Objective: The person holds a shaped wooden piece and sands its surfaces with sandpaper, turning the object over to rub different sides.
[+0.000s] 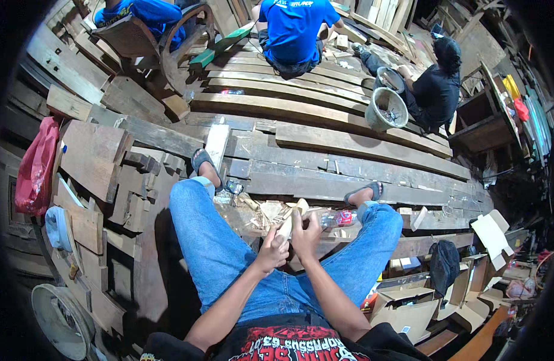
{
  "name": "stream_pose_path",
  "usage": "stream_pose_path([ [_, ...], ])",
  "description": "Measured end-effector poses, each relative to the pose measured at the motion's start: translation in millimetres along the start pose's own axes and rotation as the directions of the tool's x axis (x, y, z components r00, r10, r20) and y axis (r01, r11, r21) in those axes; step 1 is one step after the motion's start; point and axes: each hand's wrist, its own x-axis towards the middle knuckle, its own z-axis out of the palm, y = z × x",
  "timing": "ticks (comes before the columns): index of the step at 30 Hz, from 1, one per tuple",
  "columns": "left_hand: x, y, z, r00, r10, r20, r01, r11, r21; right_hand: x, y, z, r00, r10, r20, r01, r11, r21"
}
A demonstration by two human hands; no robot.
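Note:
Between my knees, a pale, slim piece of wood (285, 227) slants up and away from me. My left hand (271, 253) is closed around its near end. My right hand (306, 236) has its fingers curled against the wood's right side, further up; its inner fingers are partly hidden. Beneath and beyond the hands, light wood shavings and chips (271, 210) lie scattered on the boards. A clear plastic bottle with a red label (343, 218) lies by my right foot.
Long planks (349, 141) stretch across in front of me. Ahead are a person in blue (294, 30) and a person in black (436, 84) beside a bucket (386, 110). Stacked boards (93, 153) and a pail (60, 322) stand left; cardboard boxes (403, 313) are at right.

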Motion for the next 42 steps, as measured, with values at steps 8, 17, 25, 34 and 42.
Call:
stream_pose_path([
  [8, 5, 2, -2, 0.997, -0.070, 0.021, 0.071, 0.993, -0.093, -3, 17, 2, 0.988, -0.151, 0.035, 0.151, 0.989, -0.001],
  [17, -1, 8, 2, 0.997, -0.082, -0.011, 0.082, 0.996, -0.043, 13, -3, -4, 0.979, -0.187, 0.084, 0.190, 0.981, -0.035],
  [25, 0, 1, -1, 0.996, -0.069, -0.058, 0.068, 0.998, -0.012, -10, -2, -8, 0.974, -0.219, 0.062, 0.224, 0.970, -0.091],
  [34, 18, -3, -1, 0.999, -0.020, -0.049, 0.024, 0.997, 0.073, -3, 5, 1, 0.999, -0.034, 0.042, 0.029, 0.992, 0.120],
  [42, 19, 1, 2, 0.888, 0.446, 0.115, -0.376, 0.557, 0.741, 7, -3, 3, 0.999, 0.015, -0.041, -0.011, 0.995, 0.097],
])
